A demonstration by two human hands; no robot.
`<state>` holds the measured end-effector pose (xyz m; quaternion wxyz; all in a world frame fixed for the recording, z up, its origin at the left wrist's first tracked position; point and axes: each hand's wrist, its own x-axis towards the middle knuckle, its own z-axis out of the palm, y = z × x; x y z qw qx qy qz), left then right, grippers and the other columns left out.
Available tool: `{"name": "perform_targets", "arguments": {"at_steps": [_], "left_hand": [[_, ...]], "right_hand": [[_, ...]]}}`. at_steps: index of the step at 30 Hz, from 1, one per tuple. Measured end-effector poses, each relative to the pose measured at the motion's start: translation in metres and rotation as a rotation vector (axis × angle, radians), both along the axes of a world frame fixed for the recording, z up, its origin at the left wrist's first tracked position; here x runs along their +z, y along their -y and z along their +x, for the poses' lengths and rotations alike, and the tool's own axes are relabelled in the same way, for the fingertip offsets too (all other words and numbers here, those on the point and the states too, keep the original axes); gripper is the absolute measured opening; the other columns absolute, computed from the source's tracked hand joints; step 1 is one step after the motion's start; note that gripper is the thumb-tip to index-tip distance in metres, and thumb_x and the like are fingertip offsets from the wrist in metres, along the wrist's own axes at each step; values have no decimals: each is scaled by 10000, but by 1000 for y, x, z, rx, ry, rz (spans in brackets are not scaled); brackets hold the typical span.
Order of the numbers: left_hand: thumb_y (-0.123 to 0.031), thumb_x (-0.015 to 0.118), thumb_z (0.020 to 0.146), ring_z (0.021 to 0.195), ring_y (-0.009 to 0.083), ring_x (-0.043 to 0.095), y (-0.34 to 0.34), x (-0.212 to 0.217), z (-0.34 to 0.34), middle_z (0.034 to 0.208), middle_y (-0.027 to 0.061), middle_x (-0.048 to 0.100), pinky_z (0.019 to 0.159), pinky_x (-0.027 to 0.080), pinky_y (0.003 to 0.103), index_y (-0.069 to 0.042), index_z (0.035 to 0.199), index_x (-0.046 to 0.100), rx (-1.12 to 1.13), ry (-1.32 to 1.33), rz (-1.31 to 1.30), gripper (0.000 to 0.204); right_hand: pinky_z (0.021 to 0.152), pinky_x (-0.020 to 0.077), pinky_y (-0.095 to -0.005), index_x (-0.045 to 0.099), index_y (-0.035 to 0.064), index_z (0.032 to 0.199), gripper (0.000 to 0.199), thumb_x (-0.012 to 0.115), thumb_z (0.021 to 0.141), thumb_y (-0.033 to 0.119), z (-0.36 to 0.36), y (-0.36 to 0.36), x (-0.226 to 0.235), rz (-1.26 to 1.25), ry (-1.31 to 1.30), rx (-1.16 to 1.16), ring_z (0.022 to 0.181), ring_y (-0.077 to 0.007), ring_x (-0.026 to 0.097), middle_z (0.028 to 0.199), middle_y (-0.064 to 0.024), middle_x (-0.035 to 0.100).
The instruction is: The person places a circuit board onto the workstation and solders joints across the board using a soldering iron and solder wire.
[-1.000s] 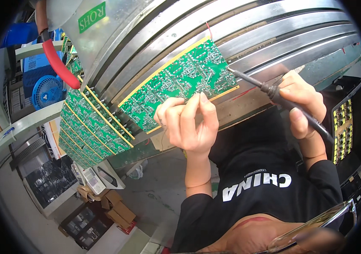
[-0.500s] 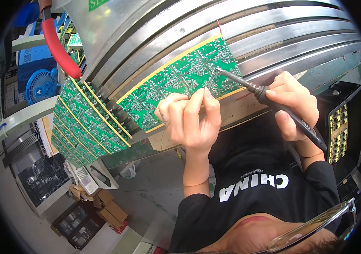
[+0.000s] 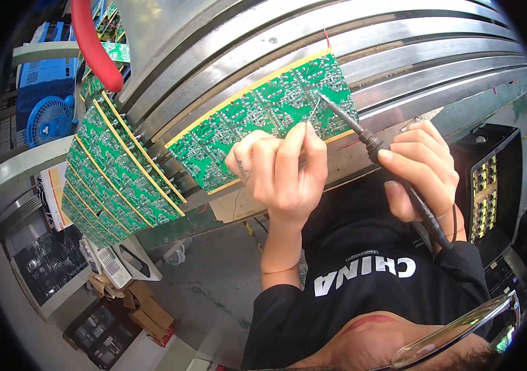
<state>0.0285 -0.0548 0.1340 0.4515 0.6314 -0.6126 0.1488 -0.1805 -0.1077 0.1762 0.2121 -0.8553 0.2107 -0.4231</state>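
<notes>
A green circuit board panel (image 3: 248,114) with yellow edge strips lies on the slatted metal bench. My left hand (image 3: 283,176) is closed in a pinch at the board's near edge, holding a thin solder wire (image 3: 315,111) that slants up over the board. A loop of the wire hangs below the hand. My right hand (image 3: 421,173) grips a black soldering iron (image 3: 371,143) like a pen. Its tip is above the board's right part, close to the wire's end; whether they touch I cannot tell.
More green panels (image 3: 112,176) stand in a row at the bench's left end. A red curved handle (image 3: 93,49) hangs at the upper left, near a blue fan (image 3: 50,120). Metal rails (image 3: 399,68) run behind the board. A black case (image 3: 489,179) holding small yellow parts stands at right.
The soldering iron has shifted slightly left and its handle has tipped more steeply. My left hand keeps its pinch on the solder wire. The whole view has shifted a little.
</notes>
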Motion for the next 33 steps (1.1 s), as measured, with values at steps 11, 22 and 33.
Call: {"name": "perform_targets", "arguments": {"at_steps": [11, 22, 33], "left_hand": [[-45, 836, 776, 796, 228, 561, 2, 4, -1, 781, 4, 530, 817, 390, 392, -94, 940, 752, -1, 11, 4, 191], [-9, 802, 825, 782, 259, 560, 5, 27, 1, 792, 45, 547, 778, 445, 407, -54, 981, 735, -18, 21, 88, 175], [24, 848, 813, 717, 202, 500, 6, 33, 7, 729, 15, 465, 666, 404, 342, -83, 957, 798, -35, 83, 68, 186]], "right_hand": [[657, 518, -385, 733, -25, 1102, 395, 768, 718, 61, 3, -3, 3, 3, -7, -15, 713, -288, 659, 872, -130, 690], [648, 514, -382, 737, -28, 1098, 381, 765, 730, 68, 3, -5, 4, -1, -17, -25, 706, -279, 657, 873, -125, 687], [703, 507, -384, 671, -39, 1205, 326, 619, 961, 170, -30, 12, -14, 191, 287, -22, 742, -267, 637, 899, -172, 727]]}}
